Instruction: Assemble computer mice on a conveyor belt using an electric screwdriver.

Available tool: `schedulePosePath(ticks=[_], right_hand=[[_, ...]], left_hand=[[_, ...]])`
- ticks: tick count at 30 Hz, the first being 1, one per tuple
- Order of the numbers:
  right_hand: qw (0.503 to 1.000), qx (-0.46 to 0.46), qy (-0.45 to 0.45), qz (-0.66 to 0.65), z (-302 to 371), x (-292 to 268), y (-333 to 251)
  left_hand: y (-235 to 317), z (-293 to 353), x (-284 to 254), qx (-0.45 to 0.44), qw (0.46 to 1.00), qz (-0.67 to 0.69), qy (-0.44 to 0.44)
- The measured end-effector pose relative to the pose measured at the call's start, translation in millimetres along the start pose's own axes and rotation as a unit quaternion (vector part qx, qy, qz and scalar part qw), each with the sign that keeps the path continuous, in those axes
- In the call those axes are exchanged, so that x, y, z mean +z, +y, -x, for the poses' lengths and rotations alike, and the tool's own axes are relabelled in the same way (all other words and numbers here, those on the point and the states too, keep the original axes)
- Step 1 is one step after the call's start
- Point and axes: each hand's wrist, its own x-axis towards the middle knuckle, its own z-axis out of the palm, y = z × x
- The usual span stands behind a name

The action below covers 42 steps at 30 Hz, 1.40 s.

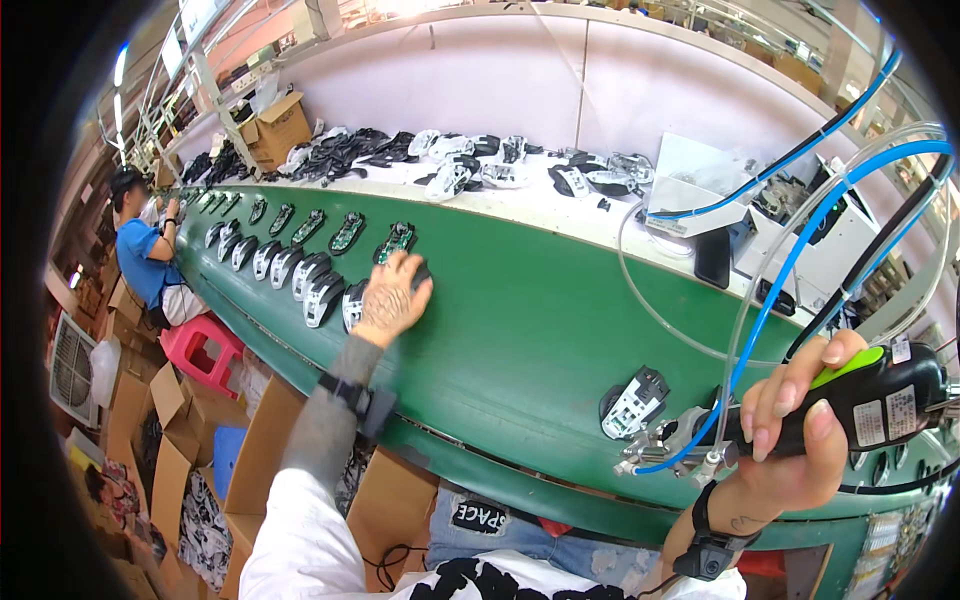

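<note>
My left hand [393, 298] reaches over the green belt, its fingers bent around a dark mouse shell [421, 272], most of which the hand hides. Just beyond the fingertips lies a mouse base with a green circuit board [396, 240]. Beside the wrist sits a white-and-black mouse shell [353, 304]. At the right, my right hand [800, 420] is wrapped around a black electric screwdriver [875, 400] with a lime-green lever. Left of the screwdriver, a mouse part with a white inner frame [636, 404] rests on the belt.
Two rows of mouse parts [283, 266] run along the green belt [500, 330] to the left. Loose shells [452, 178] pile on the white ledge behind. Blue air hoses [800, 255] loop at right. Cardboard boxes [190, 440], a pink stool [205, 345] and a seated co-worker [146, 255] are left.
</note>
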Motion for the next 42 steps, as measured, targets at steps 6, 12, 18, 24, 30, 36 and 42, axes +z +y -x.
schedulePosePath(ticks=[6, 12, 18, 24, 30, 36, 42], right_hand=[[1.0, 0.001, -0.005, 0.018, 4, 1, 2], [1.0, 0.02, 0.011, -0.011, 0, 2, 3], [0.999, 0.004, -0.01, 0.03, -5, -1, 0], [0.998, 0.034, 0.049, 0.026, -2, 4, 5], [0.996, -0.035, 0.072, -0.027, 3, -11, -9], [0.99, -0.13, 0.062, 0.009, -5, -27, -5], [0.985, -0.174, -0.009, -0.007, -9, -40, -6]], left_hand=[[-89, -65, 35, -0.125, 0.988, -0.002, -0.094], [-96, -72, 52, -0.155, 0.957, 0.005, -0.247], [-83, -73, 60, -0.134, 0.973, 0.005, -0.187], [-61, -59, 59, -0.13, 0.969, -0.017, -0.21], [149, -44, -9, -0.058, 0.9, 0.38, -0.204], [234, -6, 5, -0.295, 0.29, 0.882, -0.226], [249, 11, 5, -0.26, 0.228, 0.9, -0.265]])
